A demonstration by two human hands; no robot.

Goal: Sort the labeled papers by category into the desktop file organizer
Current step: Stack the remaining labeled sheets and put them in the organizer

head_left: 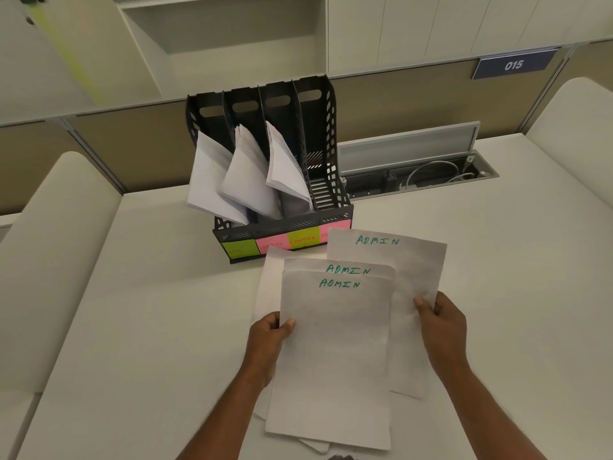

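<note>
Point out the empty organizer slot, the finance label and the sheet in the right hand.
Empty slot [323, 190]: head view, its ribbed floor.
Finance label [302, 240]: head view, centre of the yellow-green note.
Right-hand ADMIN sheet [418, 260]: head view, its upper half.

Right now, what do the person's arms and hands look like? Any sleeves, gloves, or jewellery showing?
Both arms are bare from the bottom edge of the picture up to the wrists; no sleeves show. The left hand and right hand wear no gloves. No watch, bracelet or ring can be seen, and no cables or markings show on either arm.
</note>
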